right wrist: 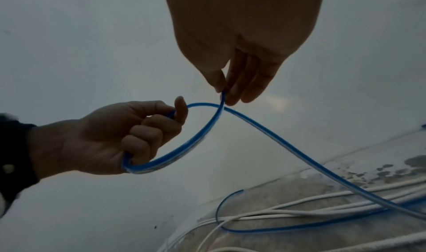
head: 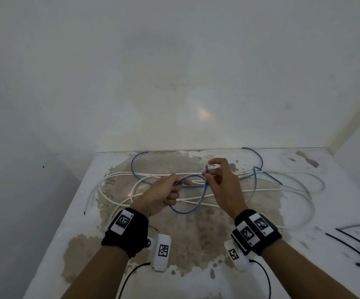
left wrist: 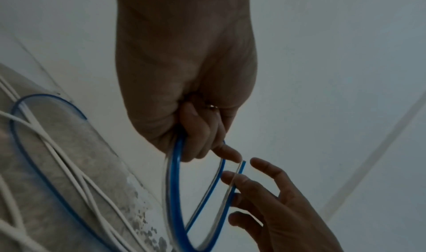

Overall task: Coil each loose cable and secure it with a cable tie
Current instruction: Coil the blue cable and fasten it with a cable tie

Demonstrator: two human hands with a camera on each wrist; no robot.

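Hands first, from the head view: our left hand (head: 161, 196) is fisted round the blue cable (head: 188, 209), and a first small loop hangs below it over the middle of the desk (head: 304, 214). Our right hand (head: 222, 180) pinches the cable's free end between thumb and fingertips, just beside the left, probably to lay it back against the strand held in the left fist. The rest of the blue cable trails toward the desk's far edge, crossing the white cables (head: 118, 182) sprawled there. Black cable ties (head: 356, 240) lie near the right edge, well apart from the work.

Left wrist view: fingers (left wrist: 196, 128) curl round the blue cable where the loop begins; the cut end stands up between the right hand's fingertips (left wrist: 239, 181).

Right wrist view: thumb and fingertips (right wrist: 232, 93) nip the end where it crosses the long trailing strand. We judge coiling barely begun, with no tie yet fetched.
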